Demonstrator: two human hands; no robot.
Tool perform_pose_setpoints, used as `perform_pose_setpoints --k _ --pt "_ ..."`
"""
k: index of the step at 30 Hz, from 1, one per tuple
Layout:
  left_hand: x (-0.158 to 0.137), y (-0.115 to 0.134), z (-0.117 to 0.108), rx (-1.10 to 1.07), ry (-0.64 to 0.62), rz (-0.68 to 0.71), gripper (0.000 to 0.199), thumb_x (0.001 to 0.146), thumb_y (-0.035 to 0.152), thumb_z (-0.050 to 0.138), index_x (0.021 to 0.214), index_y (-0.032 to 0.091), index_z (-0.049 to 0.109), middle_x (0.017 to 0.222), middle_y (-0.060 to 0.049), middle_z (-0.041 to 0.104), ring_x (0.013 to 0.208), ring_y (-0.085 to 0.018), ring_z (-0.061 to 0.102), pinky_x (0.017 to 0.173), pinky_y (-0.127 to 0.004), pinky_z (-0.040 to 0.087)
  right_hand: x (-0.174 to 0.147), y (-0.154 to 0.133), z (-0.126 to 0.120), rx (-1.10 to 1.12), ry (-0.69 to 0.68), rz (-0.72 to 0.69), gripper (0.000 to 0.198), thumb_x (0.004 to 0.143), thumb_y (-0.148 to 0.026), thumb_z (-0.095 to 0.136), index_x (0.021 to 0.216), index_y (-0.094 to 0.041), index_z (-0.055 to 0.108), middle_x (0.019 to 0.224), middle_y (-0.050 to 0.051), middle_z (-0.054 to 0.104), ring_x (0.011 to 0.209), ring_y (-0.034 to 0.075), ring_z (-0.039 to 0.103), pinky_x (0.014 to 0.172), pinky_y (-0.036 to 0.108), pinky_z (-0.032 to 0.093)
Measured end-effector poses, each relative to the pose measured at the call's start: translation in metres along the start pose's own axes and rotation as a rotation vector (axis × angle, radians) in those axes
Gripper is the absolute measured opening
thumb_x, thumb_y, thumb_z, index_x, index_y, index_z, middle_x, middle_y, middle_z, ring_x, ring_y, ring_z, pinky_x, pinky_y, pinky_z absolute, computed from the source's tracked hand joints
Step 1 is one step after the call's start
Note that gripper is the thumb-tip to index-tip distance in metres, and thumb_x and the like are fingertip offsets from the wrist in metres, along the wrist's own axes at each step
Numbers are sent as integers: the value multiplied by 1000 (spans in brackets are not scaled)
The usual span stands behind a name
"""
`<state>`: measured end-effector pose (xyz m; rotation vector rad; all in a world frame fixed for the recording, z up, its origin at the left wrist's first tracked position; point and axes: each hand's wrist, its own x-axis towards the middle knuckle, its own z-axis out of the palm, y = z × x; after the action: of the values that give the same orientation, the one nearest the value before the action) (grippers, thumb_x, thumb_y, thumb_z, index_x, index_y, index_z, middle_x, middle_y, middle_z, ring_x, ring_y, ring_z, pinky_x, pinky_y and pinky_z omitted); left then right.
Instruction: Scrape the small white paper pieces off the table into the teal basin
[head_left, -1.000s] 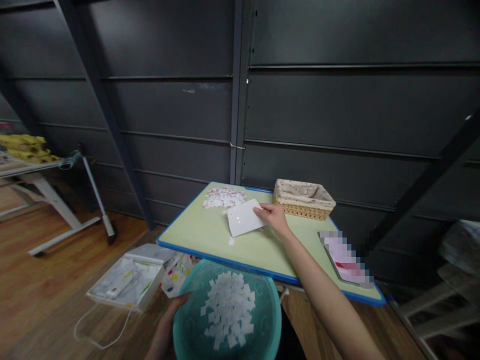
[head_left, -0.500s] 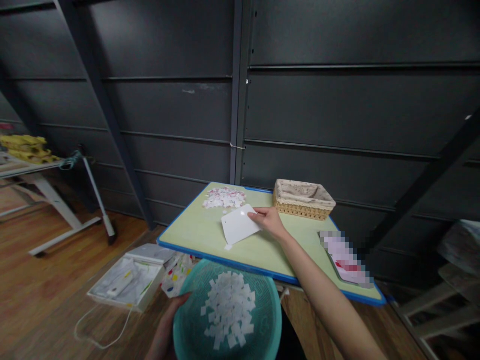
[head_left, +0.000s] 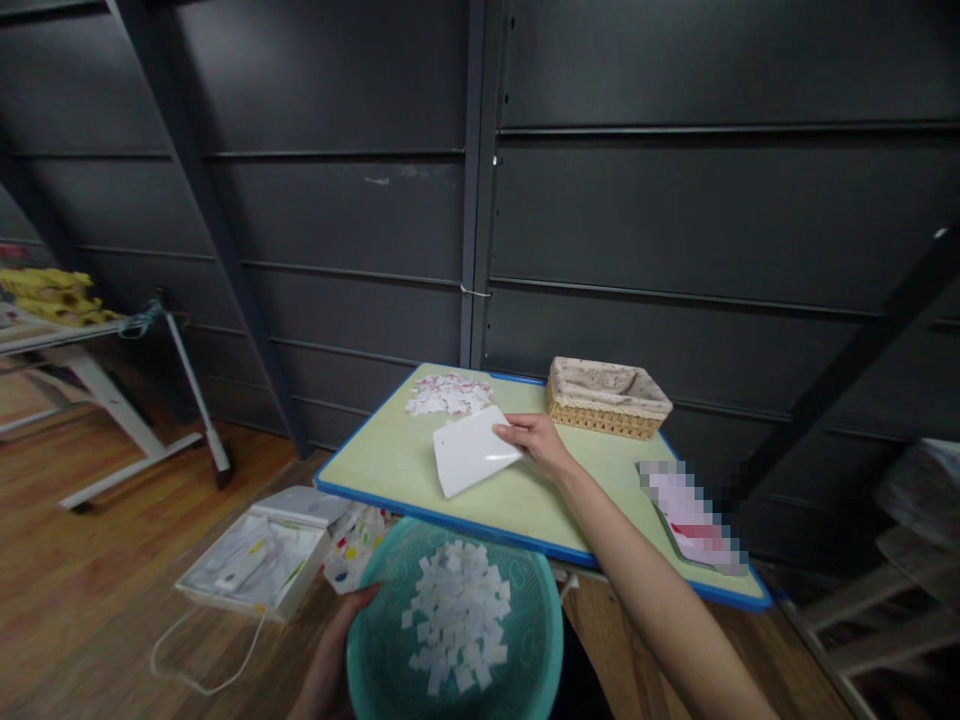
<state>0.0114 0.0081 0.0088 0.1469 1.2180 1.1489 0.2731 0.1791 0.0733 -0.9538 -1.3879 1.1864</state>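
My right hand (head_left: 537, 441) is closed on a flat white scraper card (head_left: 471, 457) with a small hole near one corner, tilted over the pale yellow-green, blue-edged table (head_left: 375, 455). Beyond the card, toward the table's back left, lies a heap of small white paper pieces (head_left: 444, 393) with pinkish marks. My left hand (head_left: 345, 625) grips the left side of a teal plastic colander (head_left: 553, 620), held in front of me just below the table's near edge. Many small white pieces (head_left: 461, 615) lie in the colander. Part of my left hand's fingers is hidden by the colander.
A wicker basket (head_left: 604, 420) with a cloth lining stands at the table's back right. A tray with a blurred-out pink item (head_left: 694, 520) lies at the right. Below left are an open white box (head_left: 247, 570) and a cord. A dark panelled wall (head_left: 675, 220) rises behind.
My right hand has shifted the white card slightly left and toward me, changing its tilt. A small white piece beside its lower edge no longer shows. My left hand and the colander stay almost still.
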Motion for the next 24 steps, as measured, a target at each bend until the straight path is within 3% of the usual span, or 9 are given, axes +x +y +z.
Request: perform_pose_setpoints --k 4,9,12,17,24 --pt "-1 0 0 41 16 17 70 71 19 71 136 4 49 68 -8 78 71 -33 75 69 -44 60 8 4 -9 -44 293 -15 58 56 -50 79 95 -7 77 71 9 72 50 15 54 42 25 38" --pt "-2 1 0 19 -15 -8 74 70 24 74 137 4 48 71 -9 79 74 -34 75 69 -43 60 12 6 -17 -135 403 3 57 59 -47 72 95 -4 77 69 11 72 45 17 55 36 26 38" --pt "-1 1 -1 5 -12 -8 73 70 23 74 136 7 49 77 -10 80 75 -34 75 72 -44 59 13 6 -18 -184 417 15 56 60 -46 68 96 -3 77 69 11 72 46 19 57 36 27 39" --pt "-1 0 -2 23 -32 36 68 71 23 73 133 5 51 69 -7 78 73 -33 75 73 -44 59 13 8 -17 -280 382 -27 50 60 -42 67 92 -4 78 73 11 73 55 20 61 47 26 42" --pt "-2 1 2 43 -5 34 64 74 20 69 132 2 49 60 -6 76 71 -33 75 72 -44 59 12 9 -13 -224 332 5 51 58 -42 69 91 -4 78 74 12 74 57 20 61 50 26 41"
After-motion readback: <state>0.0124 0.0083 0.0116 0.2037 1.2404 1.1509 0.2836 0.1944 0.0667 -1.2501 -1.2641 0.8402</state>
